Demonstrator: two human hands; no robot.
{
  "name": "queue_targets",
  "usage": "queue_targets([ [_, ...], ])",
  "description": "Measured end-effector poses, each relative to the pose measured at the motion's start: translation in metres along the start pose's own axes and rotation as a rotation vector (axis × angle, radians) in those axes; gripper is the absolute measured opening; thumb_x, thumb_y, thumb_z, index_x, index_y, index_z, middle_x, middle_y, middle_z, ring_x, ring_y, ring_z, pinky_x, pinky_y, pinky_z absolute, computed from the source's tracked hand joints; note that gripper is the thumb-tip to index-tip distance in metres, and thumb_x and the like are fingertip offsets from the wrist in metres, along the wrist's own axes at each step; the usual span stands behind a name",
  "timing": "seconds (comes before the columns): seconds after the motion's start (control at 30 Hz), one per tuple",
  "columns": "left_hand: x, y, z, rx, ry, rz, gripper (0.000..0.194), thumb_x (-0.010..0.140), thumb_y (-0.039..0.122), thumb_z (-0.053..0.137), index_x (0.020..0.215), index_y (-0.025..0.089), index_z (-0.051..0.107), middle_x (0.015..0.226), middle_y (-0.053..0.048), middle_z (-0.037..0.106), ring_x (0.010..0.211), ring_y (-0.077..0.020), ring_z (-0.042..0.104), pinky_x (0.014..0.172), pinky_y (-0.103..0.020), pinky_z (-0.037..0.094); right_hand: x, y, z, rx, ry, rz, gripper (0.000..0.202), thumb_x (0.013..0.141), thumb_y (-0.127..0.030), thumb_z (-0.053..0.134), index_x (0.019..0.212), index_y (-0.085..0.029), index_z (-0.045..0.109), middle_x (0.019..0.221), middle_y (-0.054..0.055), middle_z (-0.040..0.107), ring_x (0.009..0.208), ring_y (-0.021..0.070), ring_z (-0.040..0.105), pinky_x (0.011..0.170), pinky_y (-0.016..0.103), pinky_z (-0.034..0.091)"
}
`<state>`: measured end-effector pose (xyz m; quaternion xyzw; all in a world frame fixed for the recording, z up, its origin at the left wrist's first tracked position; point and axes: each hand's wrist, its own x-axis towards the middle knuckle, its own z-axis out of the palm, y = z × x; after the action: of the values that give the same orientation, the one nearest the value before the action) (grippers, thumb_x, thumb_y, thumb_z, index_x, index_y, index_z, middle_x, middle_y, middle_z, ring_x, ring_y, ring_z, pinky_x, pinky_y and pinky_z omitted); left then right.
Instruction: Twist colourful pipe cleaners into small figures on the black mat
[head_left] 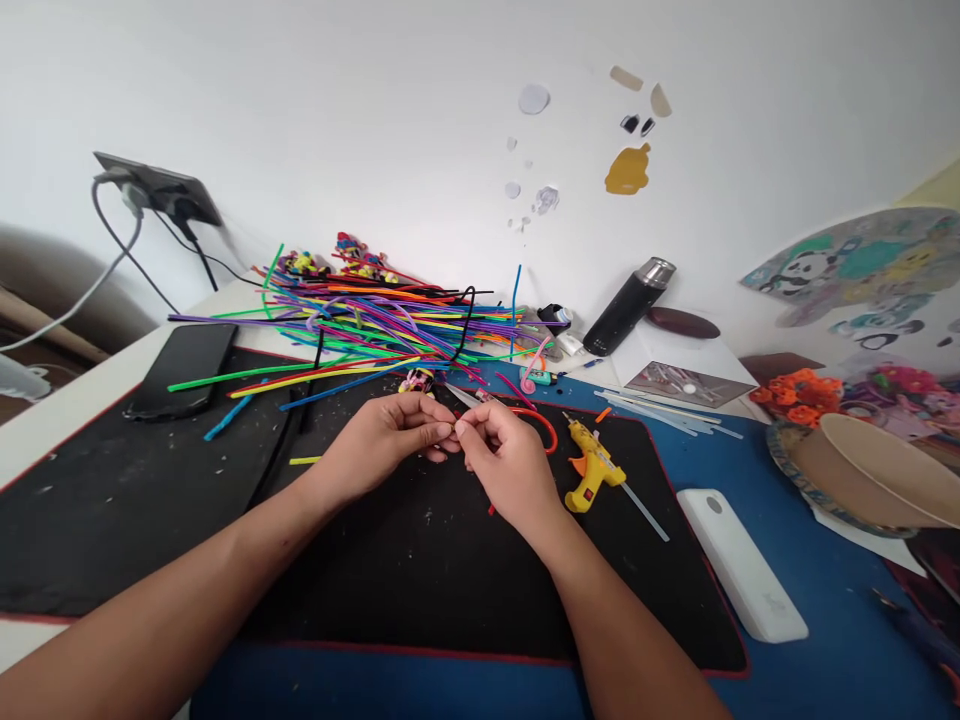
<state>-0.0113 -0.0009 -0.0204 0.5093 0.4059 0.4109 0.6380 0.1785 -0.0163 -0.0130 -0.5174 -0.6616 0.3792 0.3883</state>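
Over the black mat [450, 600], my left hand [394, 437] and my right hand [504, 450] meet with thumbs and forefingers pinched together. Whatever lies between the fingertips is too small and covered to name. Just beyond the hands sit a small colourful figure [417, 381] and the pointed blades of scissors [459, 395], whose handle loops out as a red-orange ring [553, 432]. A big heap of multicoloured pipe cleaners [375, 320] spreads behind. To the right of my right hand lies a yellow hot glue gun [594, 465] with a glue stick in its back.
A phone [184, 370] lies at the left, below a wall socket with plugged cables [161, 190]. At the right are a black flask [628, 308], loose glue sticks [667, 408], a white oblong case [742, 565], a bowl [810, 480] and orange pipe-cleaner flowers [799, 395].
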Motion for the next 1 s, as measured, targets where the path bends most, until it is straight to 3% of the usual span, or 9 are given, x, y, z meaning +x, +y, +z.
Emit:
queue_targets([
  [0.2, 0.0025, -0.0019, -0.0044, -0.001, 0.060, 0.013, 0.040, 0.078, 0.049, 0.088, 0.096, 0.017, 0.073, 0.082, -0.005, 0.078, 0.076, -0.0212, 0.076, 0.070, -0.031, 0.061, -0.0009, -0.0020, -0.0001, -0.063, 0.019, -0.042, 0.013, 0.096, -0.031, 0.060, 0.087, -0.023, 0.065, 0.066, -0.002, 0.062, 0.059, 0.0153, 0.059, 0.055, 0.026, 0.043],
  [0.5, 0.0028, -0.0028, -0.0057, -0.171, 0.003, -0.053, 0.035, 0.071, 0.036, 0.095, 0.093, 0.015, 0.077, 0.082, -0.006, 0.078, 0.077, -0.0200, 0.075, 0.068, -0.027, 0.058, 0.0001, -0.0013, -0.0021, -0.042, 0.013, -0.034, 0.013, 0.096, -0.031, 0.060, 0.088, -0.023, 0.065, 0.068, -0.001, 0.065, 0.060, 0.0158, 0.060, 0.056, 0.026, 0.045],
  [0.67, 0.0022, -0.0023, -0.0049, -0.151, -0.025, -0.023, 0.032, 0.070, 0.026, 0.096, 0.095, 0.016, 0.079, 0.088, -0.005, 0.078, 0.082, -0.0187, 0.074, 0.071, -0.026, 0.059, 0.0008, -0.0021, -0.0043, -0.016, 0.014, 0.004, 0.015, 0.096, -0.033, 0.060, 0.087, -0.023, 0.065, 0.068, -0.001, 0.065, 0.059, 0.0160, 0.061, 0.056, 0.026, 0.047],
  [1.0, -0.0010, 0.0009, 0.0006, -0.005, -0.006, 0.098, 0.029, 0.074, 0.037, 0.093, 0.089, 0.016, 0.079, 0.081, -0.005, 0.077, 0.075, -0.0180, 0.071, 0.070, -0.029, 0.058, 0.0016, -0.0006, -0.0026, 0.021, 0.008, 0.020, 0.013, 0.095, -0.033, 0.061, 0.088, -0.023, 0.066, 0.067, -0.001, 0.065, 0.058, 0.0160, 0.063, 0.056, 0.027, 0.049],
])
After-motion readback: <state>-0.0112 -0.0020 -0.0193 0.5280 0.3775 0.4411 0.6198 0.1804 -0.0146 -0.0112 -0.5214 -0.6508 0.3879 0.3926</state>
